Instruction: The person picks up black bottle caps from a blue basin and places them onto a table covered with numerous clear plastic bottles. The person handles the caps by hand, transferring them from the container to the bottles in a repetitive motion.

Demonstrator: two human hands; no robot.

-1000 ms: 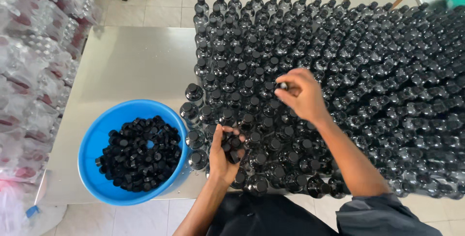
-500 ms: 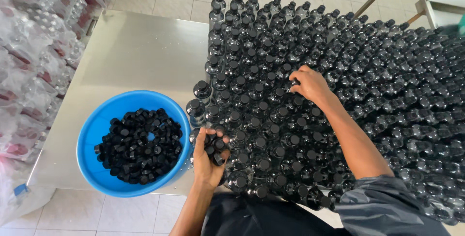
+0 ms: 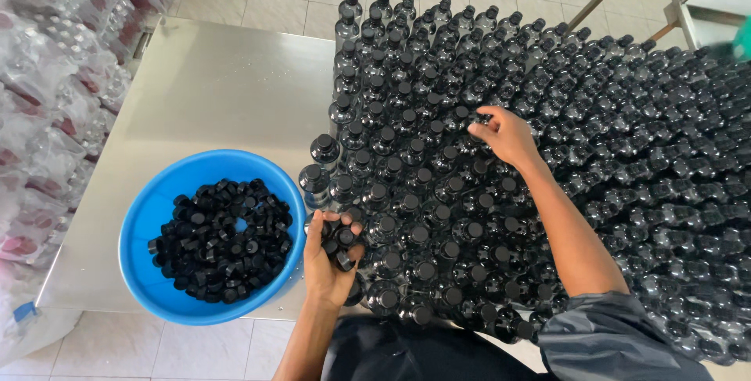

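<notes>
My left hand [image 3: 330, 260] is cupped palm up at the near edge of the table, holding several black caps [image 3: 338, 236]. My right hand [image 3: 504, 134] reaches out over a dense block of dark bottles [image 3: 485, 193], its fingertips pinching a cap on a bottle top. Most bottles in the block wear black caps. A blue bowl [image 3: 149, 217] with many loose black caps [image 3: 223, 236] sits just left of my left hand.
The bottles and bowl stand on a steel table [image 3: 211, 91]. Shrink-wrapped packs of bottles [image 3: 55, 99] are stacked along the left. A metal rack frame [image 3: 680, 5] stands at the top right over a tiled floor.
My right hand has moved farther out and right across the bottle tops. My left hand stays by the bowl with its caps. The view has shifted slightly.
</notes>
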